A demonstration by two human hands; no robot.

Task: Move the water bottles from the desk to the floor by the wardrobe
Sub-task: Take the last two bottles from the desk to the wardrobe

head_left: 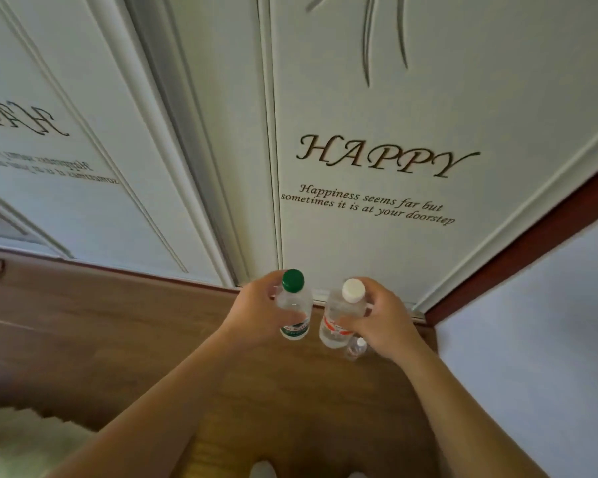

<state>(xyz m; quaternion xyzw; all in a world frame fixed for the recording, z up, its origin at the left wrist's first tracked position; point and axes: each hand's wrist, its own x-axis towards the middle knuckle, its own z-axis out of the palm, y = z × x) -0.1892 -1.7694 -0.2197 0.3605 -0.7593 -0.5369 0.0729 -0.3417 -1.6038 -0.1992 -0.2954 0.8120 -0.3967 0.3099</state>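
My left hand (259, 315) grips a clear water bottle with a green cap (293, 281) and a green label, held upright. My right hand (380, 319) grips a second clear water bottle with a white cap (353, 290) and a red label. Both bottles hang side by side low over the wooden floor (135, 322), close to the base of the white wardrobe (377, 98). A third, smaller clear bottle (356, 349) stands on the floor just below my right hand, partly hidden by it.
The wardrobe's sliding doors carry the word HAPPY and a line of script. A pale wall (532, 339) with a dark red edge closes the right side. A light fluffy rug (25, 439) lies at the lower left.
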